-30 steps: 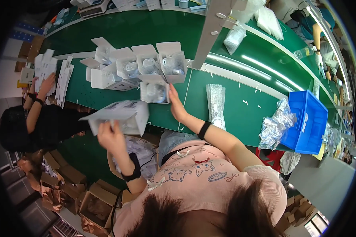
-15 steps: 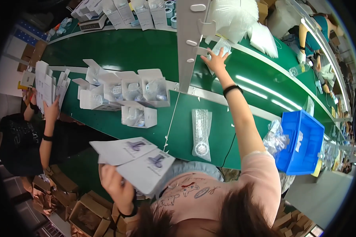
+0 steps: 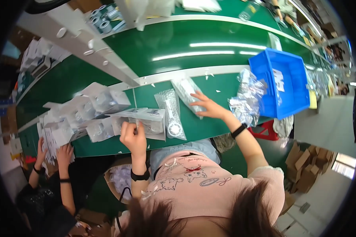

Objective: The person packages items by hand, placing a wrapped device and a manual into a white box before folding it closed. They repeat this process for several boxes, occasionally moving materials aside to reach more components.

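Observation:
My left hand (image 3: 133,139) has its fingers closed on the near side of a white box (image 3: 156,115), which rests on the green table. How much is inside that box I cannot tell. My right hand (image 3: 210,106) is open with fingers spread, its fingertips at a clear bubble-wrap pouch (image 3: 184,90) lying slantwise. Between the box and this pouch lies a second bubble-wrap pouch (image 3: 171,112), a round ring-shaped part showing at its near end.
Several open white boxes (image 3: 95,102) with wrapped items stand at left, near a co-worker's hands (image 3: 63,156). A blue bin (image 3: 283,112) stands right, beside crumpled clear plastic bags (image 3: 247,96). A metal post (image 3: 103,59) rises behind the table.
My right hand has come back from the far green surface to the table, where a second bubble-wrap pouch now lies. My left hand has brought the white box from my lap onto the table.

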A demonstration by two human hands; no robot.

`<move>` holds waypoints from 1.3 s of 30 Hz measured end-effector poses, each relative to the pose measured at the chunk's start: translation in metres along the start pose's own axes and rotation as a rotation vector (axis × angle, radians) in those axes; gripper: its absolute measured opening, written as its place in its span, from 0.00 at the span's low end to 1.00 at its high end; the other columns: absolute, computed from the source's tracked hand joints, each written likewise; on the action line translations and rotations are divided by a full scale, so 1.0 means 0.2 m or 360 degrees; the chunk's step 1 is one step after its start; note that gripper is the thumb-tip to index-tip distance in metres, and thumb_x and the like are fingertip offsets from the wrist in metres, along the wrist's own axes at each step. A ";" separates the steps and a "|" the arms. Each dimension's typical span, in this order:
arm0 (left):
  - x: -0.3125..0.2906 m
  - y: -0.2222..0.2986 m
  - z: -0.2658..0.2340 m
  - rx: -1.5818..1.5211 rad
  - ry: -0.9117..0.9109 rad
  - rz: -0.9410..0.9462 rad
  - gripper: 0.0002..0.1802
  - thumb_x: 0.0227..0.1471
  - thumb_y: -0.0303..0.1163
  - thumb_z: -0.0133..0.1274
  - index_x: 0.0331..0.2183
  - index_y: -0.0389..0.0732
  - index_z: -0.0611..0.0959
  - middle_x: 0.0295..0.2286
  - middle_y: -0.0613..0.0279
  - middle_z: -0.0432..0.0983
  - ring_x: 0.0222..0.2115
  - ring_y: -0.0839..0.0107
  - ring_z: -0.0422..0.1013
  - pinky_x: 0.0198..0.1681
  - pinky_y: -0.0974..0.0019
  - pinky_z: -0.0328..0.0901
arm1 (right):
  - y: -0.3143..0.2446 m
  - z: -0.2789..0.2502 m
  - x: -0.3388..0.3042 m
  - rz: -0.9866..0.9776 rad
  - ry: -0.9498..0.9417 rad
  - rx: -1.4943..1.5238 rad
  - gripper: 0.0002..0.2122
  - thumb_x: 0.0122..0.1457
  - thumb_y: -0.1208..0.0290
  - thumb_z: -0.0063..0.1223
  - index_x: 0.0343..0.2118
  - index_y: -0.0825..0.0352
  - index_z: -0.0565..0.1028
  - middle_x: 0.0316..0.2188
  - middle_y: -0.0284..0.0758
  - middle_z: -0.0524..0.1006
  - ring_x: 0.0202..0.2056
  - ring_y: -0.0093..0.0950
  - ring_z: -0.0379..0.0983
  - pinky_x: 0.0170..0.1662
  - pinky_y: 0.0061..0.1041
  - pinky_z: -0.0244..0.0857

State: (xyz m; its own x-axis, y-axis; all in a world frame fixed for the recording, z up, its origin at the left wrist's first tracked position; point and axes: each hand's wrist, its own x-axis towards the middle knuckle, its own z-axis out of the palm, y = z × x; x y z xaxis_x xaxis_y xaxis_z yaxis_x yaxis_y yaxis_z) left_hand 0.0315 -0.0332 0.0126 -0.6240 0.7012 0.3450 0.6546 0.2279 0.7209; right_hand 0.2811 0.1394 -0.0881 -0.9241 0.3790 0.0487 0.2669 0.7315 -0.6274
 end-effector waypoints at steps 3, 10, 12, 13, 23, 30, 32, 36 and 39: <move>0.05 -0.03 0.13 -0.0091 -0.0021 0.0032 0.12 0.35 0.21 0.54 0.13 0.33 0.66 0.13 0.61 0.57 0.12 0.70 0.54 0.17 0.70 0.51 | -0.03 -0.01 -0.32 0.0601 0.0641 0.0243 0.18 0.39 0.77 0.51 0.39 0.61 0.70 0.47 0.41 0.63 0.52 0.41 0.54 0.54 0.37 0.48; 0.06 0.00 0.23 0.0069 -0.0181 0.0088 0.09 0.37 0.24 0.54 0.19 0.34 0.70 0.17 0.61 0.61 0.15 0.69 0.58 0.19 0.68 0.54 | 0.27 -0.36 -0.70 0.1896 0.0784 -0.1019 0.23 0.41 0.76 0.54 0.45 0.67 0.66 0.40 0.42 0.68 0.43 0.43 0.62 0.48 0.37 0.55; 0.09 0.00 0.21 0.0141 -0.0244 0.0106 0.08 0.37 0.24 0.54 0.20 0.34 0.70 0.18 0.60 0.62 0.16 0.69 0.59 0.20 0.68 0.55 | 0.31 -0.40 -0.72 0.2121 0.0568 -0.0714 0.22 0.41 0.77 0.54 0.44 0.67 0.67 0.38 0.41 0.69 0.40 0.43 0.64 0.47 0.37 0.56; 0.10 -0.01 0.19 0.0112 -0.0291 0.0159 0.08 0.38 0.25 0.54 0.22 0.34 0.71 0.20 0.60 0.63 0.16 0.69 0.60 0.20 0.68 0.56 | 0.34 -0.39 -0.73 0.1830 0.0680 -0.0457 0.19 0.42 0.77 0.53 0.42 0.67 0.68 0.36 0.41 0.70 0.39 0.42 0.65 0.46 0.36 0.57; 0.12 0.02 0.07 -0.0266 -0.0341 0.0329 0.14 0.36 0.26 0.57 0.31 0.36 0.74 0.34 0.58 0.68 0.35 0.63 0.66 0.39 0.67 0.60 | 0.16 -0.44 -0.33 0.0396 0.1313 -0.0498 0.04 0.53 0.77 0.42 0.29 0.70 0.69 0.23 0.37 0.70 0.25 0.32 0.68 0.33 0.29 0.65; 0.20 -0.03 -0.06 -0.0049 -0.0506 0.0318 0.19 0.30 0.27 0.60 0.31 0.41 0.75 0.45 0.56 0.58 0.45 0.57 0.57 0.48 0.61 0.54 | -0.40 -0.41 0.07 0.0216 0.1299 0.2234 0.12 0.57 0.61 0.39 0.37 0.64 0.63 0.21 0.29 0.59 0.25 0.25 0.63 0.36 0.32 0.66; 0.19 -0.03 -0.07 -0.0023 -0.0574 0.0340 0.19 0.29 0.27 0.61 0.31 0.42 0.75 0.46 0.55 0.56 0.46 0.56 0.56 0.48 0.60 0.53 | -0.56 -0.38 0.20 0.0096 0.1073 0.2453 0.14 0.55 0.60 0.42 0.38 0.64 0.62 0.23 0.29 0.60 0.27 0.25 0.63 0.36 0.32 0.66; 0.19 -0.04 -0.07 0.0088 -0.0484 0.0322 0.21 0.27 0.29 0.62 0.31 0.42 0.75 0.47 0.50 0.53 0.49 0.53 0.53 0.51 0.59 0.51 | -0.74 -0.29 0.37 0.0151 0.0867 0.2366 0.18 0.46 0.75 0.47 0.43 0.64 0.59 0.28 0.30 0.61 0.32 0.25 0.64 0.39 0.27 0.63; 0.20 -0.16 -0.08 -0.0202 -0.0568 0.0177 0.22 0.26 0.28 0.63 0.31 0.40 0.76 0.48 0.54 0.52 0.50 0.54 0.51 0.49 0.56 0.52 | -0.80 -0.21 0.45 0.0306 0.1011 0.2031 0.23 0.42 0.83 0.47 0.44 0.65 0.58 0.29 0.31 0.62 0.33 0.25 0.64 0.41 0.25 0.61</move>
State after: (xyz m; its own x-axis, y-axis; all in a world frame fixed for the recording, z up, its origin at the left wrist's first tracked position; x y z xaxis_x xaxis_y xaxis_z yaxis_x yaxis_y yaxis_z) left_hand -0.0214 -0.0234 0.0119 -0.3499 0.9128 0.2104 0.6380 0.0677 0.7671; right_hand 0.1668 0.0796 0.0497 -0.5357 0.8444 0.0034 -0.3657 -0.2283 -0.9023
